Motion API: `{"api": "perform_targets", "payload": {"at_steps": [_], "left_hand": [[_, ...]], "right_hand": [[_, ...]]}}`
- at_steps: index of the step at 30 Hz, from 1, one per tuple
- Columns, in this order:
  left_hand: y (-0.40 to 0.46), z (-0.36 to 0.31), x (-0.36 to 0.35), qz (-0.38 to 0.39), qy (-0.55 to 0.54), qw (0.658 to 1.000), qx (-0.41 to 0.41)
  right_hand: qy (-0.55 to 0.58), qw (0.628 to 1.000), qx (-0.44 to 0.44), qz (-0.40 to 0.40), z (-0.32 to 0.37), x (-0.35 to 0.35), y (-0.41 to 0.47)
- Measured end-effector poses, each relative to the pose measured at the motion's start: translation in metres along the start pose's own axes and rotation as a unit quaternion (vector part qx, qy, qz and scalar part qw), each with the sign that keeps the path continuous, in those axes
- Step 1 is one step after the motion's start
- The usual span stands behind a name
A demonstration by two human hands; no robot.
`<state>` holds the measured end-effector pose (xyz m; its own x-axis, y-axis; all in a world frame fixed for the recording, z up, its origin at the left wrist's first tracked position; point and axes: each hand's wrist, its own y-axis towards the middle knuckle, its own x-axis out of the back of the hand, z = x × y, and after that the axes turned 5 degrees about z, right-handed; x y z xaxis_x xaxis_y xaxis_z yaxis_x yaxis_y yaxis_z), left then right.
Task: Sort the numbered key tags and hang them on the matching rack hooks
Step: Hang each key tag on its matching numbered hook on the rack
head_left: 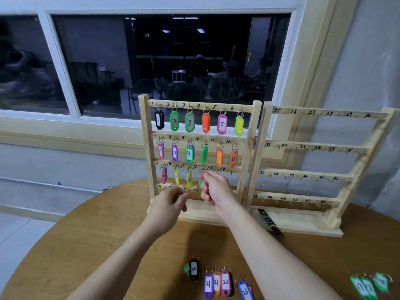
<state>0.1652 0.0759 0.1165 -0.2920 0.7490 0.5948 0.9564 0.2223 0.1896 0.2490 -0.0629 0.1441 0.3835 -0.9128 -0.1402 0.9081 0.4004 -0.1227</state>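
The left wooden rack (144, 148) has hooks numbered 1 to 24. Coloured key tags hang on its top two rows and on hooks 13 to 15. My right hand (214, 189) is shut on a key tag (201, 178) at hook 16, its ring at the hook; only pink and green edges show past my fingers. My left hand (171, 200) is pinched shut in front of the bottom row near 20 and 21, with nothing visible in it. Loose tags lie at the table's near edge: black 20 (193, 270), purple 21 (208, 285), pink 22 (225, 282), blue 23 (245, 291).
A second rack (355, 167), numbered 25 to 48, stands bare to the right. A black marker (269, 221) lies on its base. Several green tags (368, 286) lie at the table's near right. The round wooden table (97, 245) stands against a wall under a window.
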Motion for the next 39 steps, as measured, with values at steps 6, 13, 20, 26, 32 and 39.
{"api": "perform_targets", "payload": {"at_steps": [6, 13, 20, 26, 32, 39], "left_hand": [[-0.004, 0.008, -0.005, 0.007, -0.018, 1.000, 0.004], [-0.011, -0.017, -0.042, 0.046, -0.035, 0.998, -0.019], [-0.019, -0.069, -0.135, 0.179, -0.007, 0.981, -0.069], [-0.022, -0.105, -0.215, 0.313, 0.094, 0.934, -0.145], [-0.024, -0.134, -0.282, 0.372, 0.118, 0.909, -0.145], [-0.018, -0.154, -0.322, 0.377, 0.107, 0.912, -0.123]], "right_hand": [[-0.022, 1.000, 0.004, -0.009, -0.008, 0.007, -0.005], [-0.178, 0.984, -0.004, -0.028, -0.026, 0.065, -0.050], [-0.394, 0.911, -0.026, -0.120, -0.045, 0.188, -0.125], [-0.474, 0.833, -0.105, -0.266, -0.059, 0.305, -0.191], [-0.500, 0.811, -0.140, -0.268, -0.068, 0.346, -0.219], [-0.513, 0.814, -0.156, -0.223, -0.073, 0.344, -0.210]]}}
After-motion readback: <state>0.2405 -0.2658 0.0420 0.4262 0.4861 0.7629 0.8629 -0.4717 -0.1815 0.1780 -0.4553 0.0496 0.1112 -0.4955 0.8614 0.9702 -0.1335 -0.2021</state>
